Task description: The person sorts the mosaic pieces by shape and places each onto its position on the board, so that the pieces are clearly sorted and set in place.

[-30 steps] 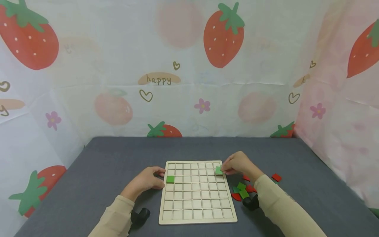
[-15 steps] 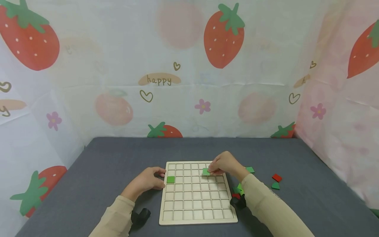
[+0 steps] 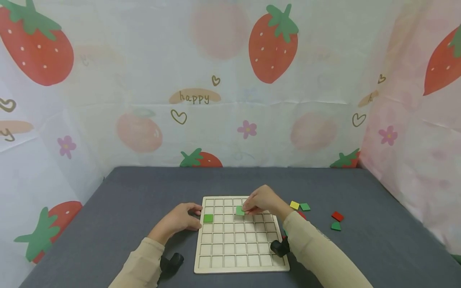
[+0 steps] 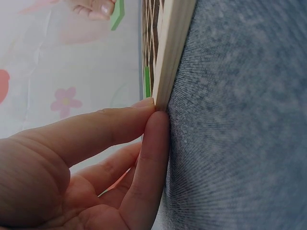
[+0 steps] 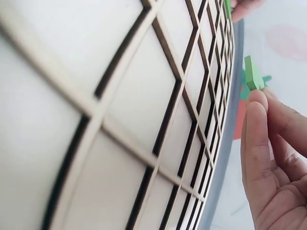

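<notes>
Both hands were at the square wooden board (image 3: 232,250), one at its side and one over it. The left hand (image 3: 179,219) had its thumb and fingers a little way apart, and the tips touched the board's left edge. The right hand (image 3: 264,200) pinched a light green tile (image 3: 239,211) with its thumb and fingers. That tile was up in the air, above the far half of the board and near its middle. Another green tile (image 3: 208,218) lay flat on the board, in the third row from the far edge, close to the left side.

Long cream sleeves (image 3: 324,256) covered both arms, and a black thing (image 3: 172,264) stuck out by the left wrist, near the board. To the right of the board, a yellow piece (image 3: 294,205) and a green piece (image 3: 305,207) lay just beside each other. A red bit (image 3: 301,215) peeked out by the right sleeve. Farther right of the board sat a red piece (image 3: 337,216), with a green one (image 3: 336,226) close by. Under the board was a dark gray bench (image 3: 162,180). Way behind the board hung a pale cloth (image 3: 144,60) with big strawberries on it.
</notes>
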{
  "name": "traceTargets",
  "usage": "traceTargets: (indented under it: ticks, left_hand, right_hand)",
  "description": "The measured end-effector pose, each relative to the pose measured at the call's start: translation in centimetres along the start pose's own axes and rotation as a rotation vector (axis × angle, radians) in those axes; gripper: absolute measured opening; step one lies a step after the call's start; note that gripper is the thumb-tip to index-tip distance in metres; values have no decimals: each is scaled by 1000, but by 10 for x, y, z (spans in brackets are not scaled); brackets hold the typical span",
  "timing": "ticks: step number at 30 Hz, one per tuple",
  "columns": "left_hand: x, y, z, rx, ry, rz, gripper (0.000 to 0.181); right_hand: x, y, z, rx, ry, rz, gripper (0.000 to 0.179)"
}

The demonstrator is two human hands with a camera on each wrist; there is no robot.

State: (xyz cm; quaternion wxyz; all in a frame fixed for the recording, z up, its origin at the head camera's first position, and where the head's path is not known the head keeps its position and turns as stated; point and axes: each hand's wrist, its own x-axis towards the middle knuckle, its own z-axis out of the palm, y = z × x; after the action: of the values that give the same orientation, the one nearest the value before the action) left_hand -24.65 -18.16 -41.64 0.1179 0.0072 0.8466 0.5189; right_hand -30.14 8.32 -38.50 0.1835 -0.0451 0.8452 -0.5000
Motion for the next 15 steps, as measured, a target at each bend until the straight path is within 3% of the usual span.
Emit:
traceTargets:
  ticks: [15]
  left_hand:
    - [-2,1,-1,-5,-14,10,59]
  right_hand:
    - [7,-9,23,-4,-33,-13,4]
